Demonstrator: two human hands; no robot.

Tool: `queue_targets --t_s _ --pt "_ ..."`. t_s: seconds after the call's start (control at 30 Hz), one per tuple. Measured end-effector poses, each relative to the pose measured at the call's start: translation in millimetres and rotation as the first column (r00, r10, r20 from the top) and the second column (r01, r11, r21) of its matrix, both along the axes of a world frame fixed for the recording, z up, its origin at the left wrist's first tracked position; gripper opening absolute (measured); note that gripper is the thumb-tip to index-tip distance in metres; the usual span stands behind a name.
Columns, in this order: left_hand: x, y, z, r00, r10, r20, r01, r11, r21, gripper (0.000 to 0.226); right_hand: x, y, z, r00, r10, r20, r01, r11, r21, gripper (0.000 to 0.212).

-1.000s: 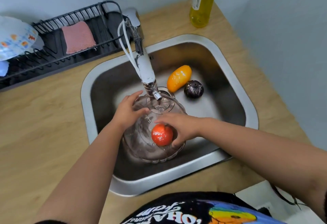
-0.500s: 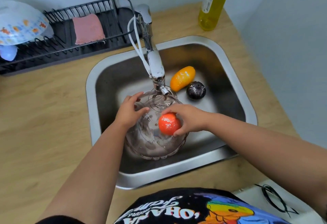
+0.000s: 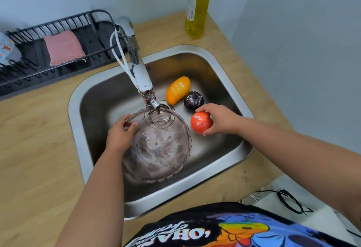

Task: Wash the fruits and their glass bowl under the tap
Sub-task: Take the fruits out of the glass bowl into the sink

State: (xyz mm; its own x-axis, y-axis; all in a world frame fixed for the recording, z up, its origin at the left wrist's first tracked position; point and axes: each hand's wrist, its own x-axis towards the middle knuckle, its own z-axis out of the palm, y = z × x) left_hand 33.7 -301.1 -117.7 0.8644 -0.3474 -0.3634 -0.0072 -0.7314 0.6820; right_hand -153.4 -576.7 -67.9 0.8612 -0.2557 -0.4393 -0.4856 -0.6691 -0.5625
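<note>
Three fruits are out of the bowl now, and all glisten with droplets, so we judge their rinse is largely done. Our right hand (image 3: 220,119) curls round the red fruit (image 3: 201,122), fingers over its top and thumb beneath, holding it low in the sink (image 3: 195,50) just right of the glass bowl (image 3: 158,147) and just in front of the dark plum (image 3: 193,100). We cannot tell whether the red fruit rests on the basin floor or is held a little above it. The yellow-orange fruit (image 3: 177,90) lies behind, touching or nearly touching the plum.

Our left hand (image 3: 120,132) pinches the bowl's left rim, thumb on the inside of the wall and fingers outside. The bowl sits under the tap (image 3: 143,81), with the spout over its far edge. Whether water is running we cannot say; only beads on the glass show.

What seems left is the bowl itself: a proper swirl and rinse, then gathering the fruits back.

As for lie, the bowl is tilted, its mouth turned up and towards us, its far rim raised near the spout. The yellow-orange fruit is the only long one; its axis runs from near-left to far-right, the narrower end pointing to the back right corner of the sink.
</note>
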Motion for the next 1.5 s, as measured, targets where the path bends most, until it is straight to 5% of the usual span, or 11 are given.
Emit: queue_targets --t_s 0.47,0.7,0.8,1.03,1.23,1.4,1.5 --pt "8.5 9.9 -19.2 0.989 0.119 -0.093 -0.125 0.99 -0.06 0.025 8.3 1.1 -18.7 0.981 -0.04 -0.189 0.047 0.998 0.033 0.083" --pt "-1.3 5.3 1.7 0.967 0.193 -0.165 -0.21 0.973 -0.097 0.021 4.8 2.2 1.4 0.977 -0.025 -0.212 0.018 0.999 -0.031 0.113" --pt "-7.8 1.8 12.3 0.971 0.185 -0.151 -0.203 0.973 -0.108 0.022 0.0 -2.1 18.0 0.977 -0.003 -0.215 -0.014 0.997 -0.076 0.109" --pt "-10.0 8.4 25.8 0.966 0.233 -0.113 -0.248 0.959 -0.14 0.026 22.1 -14.4 65.6 0.996 0.075 -0.053 -0.077 0.996 -0.045 0.088" --pt "-9.0 15.8 59.8 0.971 0.23 0.07 -0.22 0.967 -0.128 0.029 89.5 -18.1 92.2 0.982 0.079 0.17 -0.078 0.997 -0.011 0.049" --pt "-16.4 14.9 80.9 0.948 0.293 0.12 -0.266 0.942 -0.203 0.029 150.8 -1.1 117.7 0.923 -0.007 0.386 -0.034 0.994 0.1 0.046" --pt "-21.6 18.3 84.8 0.936 0.34 0.088 -0.306 0.912 -0.273 0.026 178.8 16.4 128.1 0.878 0.078 0.472 -0.12 0.991 0.061 0.048"
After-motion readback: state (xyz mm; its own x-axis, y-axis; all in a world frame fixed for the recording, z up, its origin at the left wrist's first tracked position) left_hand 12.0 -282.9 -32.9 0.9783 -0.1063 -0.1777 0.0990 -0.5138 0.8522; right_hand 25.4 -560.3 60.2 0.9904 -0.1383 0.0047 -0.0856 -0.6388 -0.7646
